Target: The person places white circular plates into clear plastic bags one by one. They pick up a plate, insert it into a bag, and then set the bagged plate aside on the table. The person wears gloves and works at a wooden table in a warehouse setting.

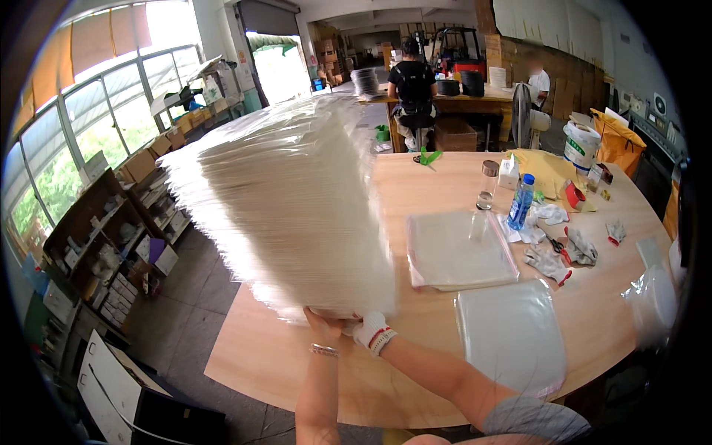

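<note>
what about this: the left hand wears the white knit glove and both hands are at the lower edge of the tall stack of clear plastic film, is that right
Not quite: the white knit glove is on the right hand; the left hand is bare. The head view shows it. Both hands are indeed at the lower edge of the tall stack of clear plastic film.

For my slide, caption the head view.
Bare left hand and gloved right hand at the foot of a tall plastic stack.
</note>
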The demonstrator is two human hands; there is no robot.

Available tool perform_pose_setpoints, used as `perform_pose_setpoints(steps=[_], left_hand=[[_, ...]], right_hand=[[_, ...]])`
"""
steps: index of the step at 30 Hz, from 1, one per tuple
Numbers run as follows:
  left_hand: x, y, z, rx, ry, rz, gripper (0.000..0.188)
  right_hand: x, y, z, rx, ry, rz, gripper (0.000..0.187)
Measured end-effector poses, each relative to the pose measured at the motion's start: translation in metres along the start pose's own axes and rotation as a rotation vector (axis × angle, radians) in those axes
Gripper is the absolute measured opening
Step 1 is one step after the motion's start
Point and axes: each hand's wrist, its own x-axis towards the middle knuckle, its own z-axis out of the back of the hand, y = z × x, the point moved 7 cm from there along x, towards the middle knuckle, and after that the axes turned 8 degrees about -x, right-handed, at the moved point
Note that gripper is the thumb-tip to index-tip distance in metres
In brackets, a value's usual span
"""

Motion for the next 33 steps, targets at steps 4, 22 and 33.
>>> perform_pose_setpoints(steps=[4,22,33], left_hand=[[0.033,0.004,-0.005,0.033,-0.054,0.01,0.075],[0.135,-0.026,-0.016,0.094,-0.074,-0.176,0.073],[0.153,-0.023,-0.029,0.149,-0.23,-0.134,0.072]], right_hand=[[-0.023,0.045,-0.008,0.449,-0.064,-0.218,0.013],[0.062,0.123,-0.03,-1.223,-0.086,0.479,0.055],[0.107,0.131,-0.036,-1.134,-0.046,0.425,0.051]])
